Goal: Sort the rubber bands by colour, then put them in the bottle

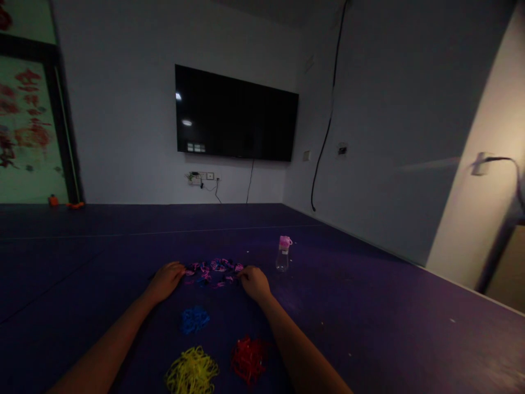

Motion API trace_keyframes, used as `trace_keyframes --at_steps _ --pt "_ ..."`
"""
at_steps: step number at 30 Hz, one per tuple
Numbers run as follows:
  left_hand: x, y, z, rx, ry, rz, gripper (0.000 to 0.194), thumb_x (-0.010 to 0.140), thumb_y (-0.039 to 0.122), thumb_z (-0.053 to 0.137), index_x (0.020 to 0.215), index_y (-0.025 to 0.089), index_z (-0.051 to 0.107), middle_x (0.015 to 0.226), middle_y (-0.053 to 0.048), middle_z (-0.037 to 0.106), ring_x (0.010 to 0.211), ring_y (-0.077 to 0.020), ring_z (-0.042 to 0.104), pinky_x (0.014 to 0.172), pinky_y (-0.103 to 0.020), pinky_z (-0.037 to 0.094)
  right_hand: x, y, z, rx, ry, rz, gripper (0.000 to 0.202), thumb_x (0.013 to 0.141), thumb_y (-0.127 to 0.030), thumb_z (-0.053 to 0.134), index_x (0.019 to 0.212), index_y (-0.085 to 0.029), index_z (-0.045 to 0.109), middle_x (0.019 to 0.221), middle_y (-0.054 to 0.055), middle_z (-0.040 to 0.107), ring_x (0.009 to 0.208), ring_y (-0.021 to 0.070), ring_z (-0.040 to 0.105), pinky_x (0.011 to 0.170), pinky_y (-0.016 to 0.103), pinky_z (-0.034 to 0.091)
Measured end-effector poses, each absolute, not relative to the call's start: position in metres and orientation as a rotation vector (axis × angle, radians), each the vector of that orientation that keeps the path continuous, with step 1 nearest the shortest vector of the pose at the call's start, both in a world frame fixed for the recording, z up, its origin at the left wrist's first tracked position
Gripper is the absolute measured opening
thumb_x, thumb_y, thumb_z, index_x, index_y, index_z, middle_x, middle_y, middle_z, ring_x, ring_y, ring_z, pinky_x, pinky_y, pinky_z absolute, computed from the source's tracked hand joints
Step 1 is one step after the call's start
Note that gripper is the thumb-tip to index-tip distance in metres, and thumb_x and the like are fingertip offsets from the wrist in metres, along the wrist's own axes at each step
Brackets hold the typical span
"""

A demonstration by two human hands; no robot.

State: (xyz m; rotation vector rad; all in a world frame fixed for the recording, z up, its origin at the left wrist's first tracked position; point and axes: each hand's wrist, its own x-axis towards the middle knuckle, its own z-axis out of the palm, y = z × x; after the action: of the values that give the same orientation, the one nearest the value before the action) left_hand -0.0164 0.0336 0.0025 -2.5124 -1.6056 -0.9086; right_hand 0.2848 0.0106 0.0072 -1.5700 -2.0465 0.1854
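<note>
A loose spread of pink, blue and dark rubber bands (219, 266) lies on the dark purple floor between my two hands. My left hand (166, 280) rests at its left edge, fingers curled together on the pink bands. At the right edge, my right hand (255, 282) has its fingertips pinched on a pink band. The fingertips of both hands are small and dim here. Closer to me sit separate heaps: blue rubber bands (195, 319), yellow rubber bands (192, 372) and red rubber bands (248, 358).
A clear bottle with a pink cap (284, 254) stands upright beyond my right hand. Small pale scraps dot the purple floor (369, 317). A television (235, 115) hangs on the far wall, and a black cable (324, 142) dangles down the right wall.
</note>
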Motion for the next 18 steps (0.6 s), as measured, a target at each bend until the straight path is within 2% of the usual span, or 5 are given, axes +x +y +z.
trace_keyframes --at_steps 6,14,18 --pt "-0.0169 0.0328 0.0024 -2.545 -1.611 -0.915 0.029 0.082 0.028 0.042 0.081 0.024 0.071 0.095 -0.007 0.068 0.095 -0.0217 0.059 0.090 -0.037 0.045 0.2849 0.0105 0.0080 -1.576 -2.045 0.196 0.030 0.078 -0.013 0.048 0.091 -0.025 0.072 0.103 0.001 0.069 0.093 0.0150 0.062 0.082 0.021 0.042" --pt "-0.0169 0.0328 0.0022 -2.423 -1.600 -0.861 0.034 0.081 0.026 0.041 0.102 0.020 0.067 0.113 -0.010 0.062 0.107 -0.0247 0.055 0.095 -0.040 0.042 0.2846 0.0091 0.0092 -1.549 -2.034 0.205 0.030 0.077 -0.013 0.047 0.090 -0.024 0.072 0.101 0.002 0.069 0.093 0.0155 0.063 0.081 0.020 0.042" --pt "-0.0144 0.0295 0.0038 -2.431 -1.550 -0.900 0.035 0.082 0.028 0.040 0.104 0.022 0.066 0.115 -0.008 0.063 0.108 -0.0241 0.056 0.096 -0.040 0.042 0.2838 0.0085 0.0090 -1.548 -2.029 0.200 0.030 0.077 -0.013 0.047 0.089 -0.023 0.072 0.101 0.002 0.069 0.093 0.0157 0.062 0.081 0.021 0.042"
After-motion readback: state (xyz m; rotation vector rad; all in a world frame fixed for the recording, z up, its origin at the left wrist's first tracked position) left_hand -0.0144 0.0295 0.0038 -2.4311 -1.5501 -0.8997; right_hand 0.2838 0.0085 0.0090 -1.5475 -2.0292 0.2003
